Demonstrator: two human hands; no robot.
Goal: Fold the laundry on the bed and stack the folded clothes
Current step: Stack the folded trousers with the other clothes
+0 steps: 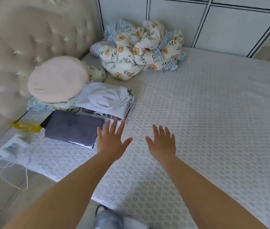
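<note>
Both hands out over the mattress (213, 113), holding nothing: left hand (112, 142) fingers spread flat, fingertips just at the near edge of the folded clothes; right hand (163, 142) also spread, above bare mattress, well apart from any fabric. I can't tell whether either palm touches the surface. Just left of my left hand, a dark grey folded piece (73, 129); just beyond it a pale blue folded piece (104, 101) on top of a patterned layer, so I count two stacks, with at least two or three items each, exact count hidden. Further left, one round pink cushion (58, 80) against the tufted headboard (15, 47). Far side, one crumpled floral bundle (141, 50) with blue checked trim, which I judge the remaining unfolded laundry; I can't tell how many pieces are in it. I expect it to be soft, light, floppy, bulky, not slippery; best taken at a hem or corner with both hands, shaken open, laid flat. One yellow object (26, 127) sits near left.
</note>
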